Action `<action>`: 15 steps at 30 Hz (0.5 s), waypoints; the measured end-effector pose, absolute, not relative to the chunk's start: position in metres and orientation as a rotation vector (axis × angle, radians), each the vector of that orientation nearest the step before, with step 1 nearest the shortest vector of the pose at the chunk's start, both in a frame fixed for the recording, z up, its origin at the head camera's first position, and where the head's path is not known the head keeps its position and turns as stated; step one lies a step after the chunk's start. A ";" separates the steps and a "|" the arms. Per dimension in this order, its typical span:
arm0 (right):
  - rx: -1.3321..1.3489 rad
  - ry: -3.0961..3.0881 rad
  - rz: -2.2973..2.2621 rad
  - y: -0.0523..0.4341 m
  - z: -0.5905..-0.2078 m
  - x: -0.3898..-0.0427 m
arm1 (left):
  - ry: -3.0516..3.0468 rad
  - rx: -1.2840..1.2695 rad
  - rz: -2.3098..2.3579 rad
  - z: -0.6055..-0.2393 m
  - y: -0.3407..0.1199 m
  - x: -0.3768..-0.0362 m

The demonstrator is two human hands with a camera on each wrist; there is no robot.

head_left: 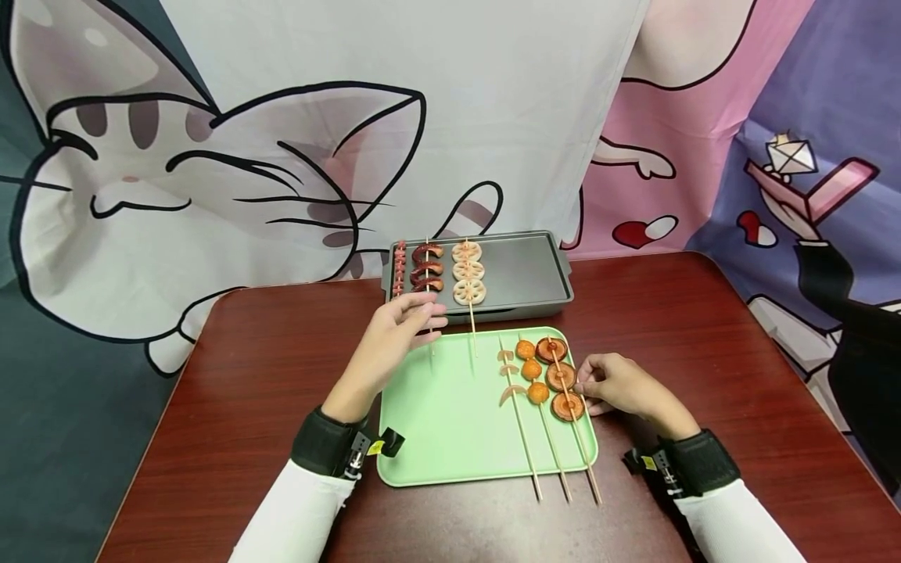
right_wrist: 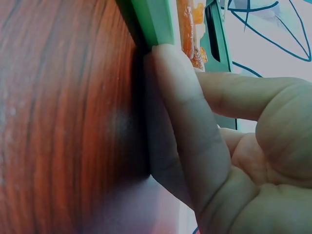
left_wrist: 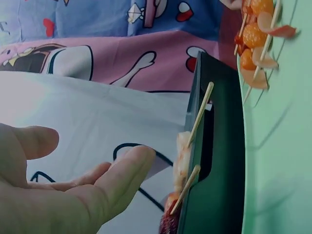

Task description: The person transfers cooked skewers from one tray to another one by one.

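Note:
My left hand hovers by the near edge of the grey baking tray, fingers spread and holding nothing. Close to its fingertips is a skewer of dark red curved pieces, beside a lotus-root skewer and a skewer of small red pieces. My right hand grips the right rim of the green tray between thumb and fingers. Just inside that rim lies a skewer of round brown mushroom slices, then one of orange balls and one of pale curved pieces.
The grey tray stands behind the green one on a reddish-brown wooden table. Handles of the green tray's skewers overhang its near edge. A printed cartoon cloth hangs right behind the table. A black object stands at the far right.

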State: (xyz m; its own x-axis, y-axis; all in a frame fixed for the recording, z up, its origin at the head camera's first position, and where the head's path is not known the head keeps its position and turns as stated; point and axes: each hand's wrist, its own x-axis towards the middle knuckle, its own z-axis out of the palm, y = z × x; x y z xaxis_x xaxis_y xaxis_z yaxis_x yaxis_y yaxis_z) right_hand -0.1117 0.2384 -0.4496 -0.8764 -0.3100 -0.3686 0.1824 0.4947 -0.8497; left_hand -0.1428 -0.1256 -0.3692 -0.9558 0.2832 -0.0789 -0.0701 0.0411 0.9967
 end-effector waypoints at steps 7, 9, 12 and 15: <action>-0.094 2.265 -1.368 0.240 -0.453 -0.114 | 1.851 0.142 1.975 -0.371 -0.116 -0.149; -0.100 2.267 -1.366 0.240 -0.453 -0.114 | 1.792 0.134 1.970 -0.373 -0.114 -0.150; -0.108 2.267 -1.368 0.240 -0.452 -0.113 | 1.741 0.127 1.949 -0.378 -0.110 -0.153; -0.129 2.270 -1.367 0.240 -0.451 -0.113 | 1.720 0.105 1.927 -0.384 -0.105 -0.155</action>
State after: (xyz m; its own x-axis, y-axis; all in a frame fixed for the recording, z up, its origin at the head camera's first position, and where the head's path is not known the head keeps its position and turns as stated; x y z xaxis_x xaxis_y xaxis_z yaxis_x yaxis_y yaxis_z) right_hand -0.1127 0.2400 -0.4514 -0.8786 -0.3199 -0.3545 0.1636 0.4958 -0.8529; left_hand -0.1554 -0.1050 -0.3843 -0.8461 0.4436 -0.2956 -0.3440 -0.0308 0.9385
